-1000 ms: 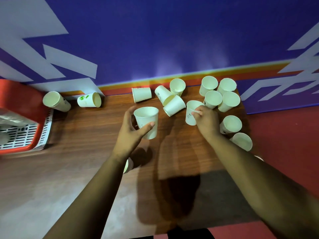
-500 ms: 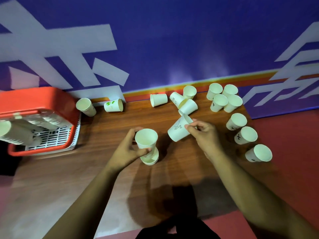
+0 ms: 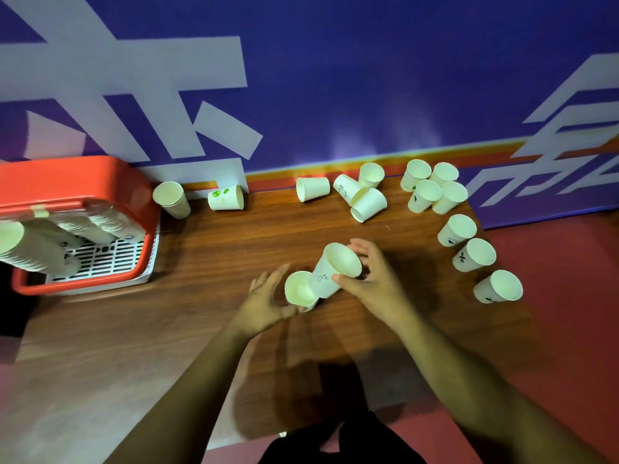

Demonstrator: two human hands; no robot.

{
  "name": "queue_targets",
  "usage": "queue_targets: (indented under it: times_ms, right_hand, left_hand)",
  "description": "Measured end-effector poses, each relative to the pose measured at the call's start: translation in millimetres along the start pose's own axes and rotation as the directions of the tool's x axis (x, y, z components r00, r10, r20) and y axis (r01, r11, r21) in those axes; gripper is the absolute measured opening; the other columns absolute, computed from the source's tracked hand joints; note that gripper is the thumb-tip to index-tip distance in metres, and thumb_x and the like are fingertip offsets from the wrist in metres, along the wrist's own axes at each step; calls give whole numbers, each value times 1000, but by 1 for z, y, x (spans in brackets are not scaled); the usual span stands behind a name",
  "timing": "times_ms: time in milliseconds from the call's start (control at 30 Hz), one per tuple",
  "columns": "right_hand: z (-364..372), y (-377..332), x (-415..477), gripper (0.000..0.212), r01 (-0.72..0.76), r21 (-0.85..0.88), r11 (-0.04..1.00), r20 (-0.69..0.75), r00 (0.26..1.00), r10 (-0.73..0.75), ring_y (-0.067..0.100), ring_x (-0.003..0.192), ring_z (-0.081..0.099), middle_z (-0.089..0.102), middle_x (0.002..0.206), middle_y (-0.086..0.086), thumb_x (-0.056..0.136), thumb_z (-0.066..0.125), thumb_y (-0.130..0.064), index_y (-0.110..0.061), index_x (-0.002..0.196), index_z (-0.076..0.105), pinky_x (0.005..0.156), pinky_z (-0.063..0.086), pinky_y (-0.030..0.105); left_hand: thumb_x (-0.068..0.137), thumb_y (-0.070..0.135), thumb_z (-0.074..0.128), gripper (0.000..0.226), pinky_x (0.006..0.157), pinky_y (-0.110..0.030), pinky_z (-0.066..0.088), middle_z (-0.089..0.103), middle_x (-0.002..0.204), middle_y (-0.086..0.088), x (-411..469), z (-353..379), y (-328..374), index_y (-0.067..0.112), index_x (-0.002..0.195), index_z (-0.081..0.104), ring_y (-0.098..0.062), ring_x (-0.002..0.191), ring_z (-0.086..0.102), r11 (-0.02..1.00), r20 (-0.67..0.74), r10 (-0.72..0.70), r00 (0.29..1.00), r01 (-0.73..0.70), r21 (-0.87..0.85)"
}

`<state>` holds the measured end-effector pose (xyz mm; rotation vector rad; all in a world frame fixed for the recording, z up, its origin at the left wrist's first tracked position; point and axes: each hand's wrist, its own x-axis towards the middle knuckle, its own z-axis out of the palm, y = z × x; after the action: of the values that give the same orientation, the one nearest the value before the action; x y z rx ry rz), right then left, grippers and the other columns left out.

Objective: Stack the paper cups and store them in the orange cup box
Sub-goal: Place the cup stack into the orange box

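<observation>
Hands close together: right hand (image 3: 375, 284) pinches tilted paper cup (image 3: 330, 271), base angled to nest into upright cup (image 3: 298, 290) by left hand (image 3: 263, 301), whose grip is unclear. Orange cup box (image 3: 83, 172) at 9 o'clock.

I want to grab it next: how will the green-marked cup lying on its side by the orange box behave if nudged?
The green-marked cup lies on its side, so a nudge would probably roll it, curving because it tapers. It looks like thin paper: likely very light and easily crushed by a firm squeeze.
</observation>
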<state>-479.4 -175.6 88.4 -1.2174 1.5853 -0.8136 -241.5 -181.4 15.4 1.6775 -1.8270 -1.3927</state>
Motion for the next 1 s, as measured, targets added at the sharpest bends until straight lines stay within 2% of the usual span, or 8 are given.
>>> queue_targets:
  times_ms: [100, 200, 333, 467, 700, 800, 900, 1000]
  right_hand:
    - [19, -2, -1, 78, 48, -105, 993, 74, 996, -41, 0, 120, 47, 48, 132, -18, 73, 83, -27, -39, 137, 40, 91, 46, 19]
    - [37, -1, 1, 82, 103, -227, 968, 129, 989, -75, 5, 122, 45, 45, 136, -13, 72, 84, -25, -33, 140, 39, 94, 41, 21]
    - [52, 8, 5, 88, 135, -366, 921, 176, 982, -74, 10, 130, 40, 39, 145, -9, 72, 84, -28, -26, 147, 37, 101, 35, 22]
    - [64, 20, 6, 88, 153, -445, 882, 225, 973, -56, 11, 133, 38, 35, 146, -8, 75, 82, -30, -18, 150, 36, 105, 30, 18]
    - [69, 34, 4, 87, 84, -400, 913, 195, 981, -4, 8, 125, 41, 44, 136, -7, 69, 87, -31, -26, 143, 43, 93, 26, 13]
    - [57, 36, 0, 91, 37, -413, 910, 183, 982, 43, 10, 133, 39, 40, 144, -5, 71, 84, -40, -26, 148, 36, 103, 33, 22]
    - [28, 35, -5, 79, -21, -439, 898, 108, 991, 76, 15, 136, 39, 37, 148, -2, 80, 74, -43, -25, 147, 36, 110, 40, 38]
    - [-20, 32, -11, 65, -55, -461, 886, 23, 997, 74, 17, 135, 40, 36, 147, -4, 87, 67, -44, -26, 144, 42, 108, 41, 36]
  left_hand:
    - [77, 53, 77, 76, 119, -33, 26, 39, 151, 19, -5, -15, 5, 46, 145, 44, -4, 145, 28, 972, -61, 58, 996, -70, -223]
    - [75, 55, 77, 74, 110, -27, 39, 50, 149, 18, -8, -25, 10, 47, 143, 49, 3, 137, 44, 916, -46, 95, 994, -105, -386]
    - [81, 44, 80, 70, 112, -28, 38, 54, 145, 14, -4, -22, 4, 40, 144, 50, -2, 136, 46, 947, 3, 118, 993, -112, -302]
    - [88, 31, 76, 58, 108, -17, 37, 54, 128, 24, 0, -14, -8, 34, 141, 53, -7, 128, 47, 988, 12, 110, 994, -108, -109]
    - [89, 27, 74, 55, 112, -42, 40, 59, 135, 11, 0, -8, -17, 31, 141, 54, -10, 129, 45, 994, -5, 105, 994, -105, -3]
    - [88, 36, 71, 49, 110, -45, 41, 56, 127, 8, -5, -8, -10, 30, 134, 58, -16, 127, 48, 997, -74, 79, 994, -78, 17]
    - [86, 41, 69, 44, 106, -41, 45, 56, 121, 5, -8, -11, 5, 23, 126, 62, -17, 120, 53, 998, -172, 62, 983, -63, 2]
    - [91, 33, 70, 40, 98, -31, 45, 57, 122, 4, -7, -8, 37, 17, 127, 60, -12, 116, 54, 995, -195, 101, 976, -101, 12]
